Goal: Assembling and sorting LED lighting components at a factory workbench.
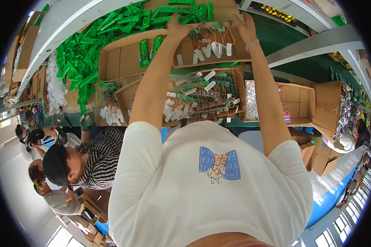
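head: left fingers (175,18), right fingers (247,19) flank circuit boards (218,27)

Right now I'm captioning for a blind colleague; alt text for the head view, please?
A person's bare left hand and right hand flank a shallow brown cardboard box of green circuit boards with white oblong pieces, near heaped green plastic parts.

Bare hands (179,29), two; green casings (144,52) visible in the upper-left cardboard box (121,59), two; black-and-white striped shirt (98,158), one.

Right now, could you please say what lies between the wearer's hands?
Wired circuit boards lie between the left hand and right hand in the head view.
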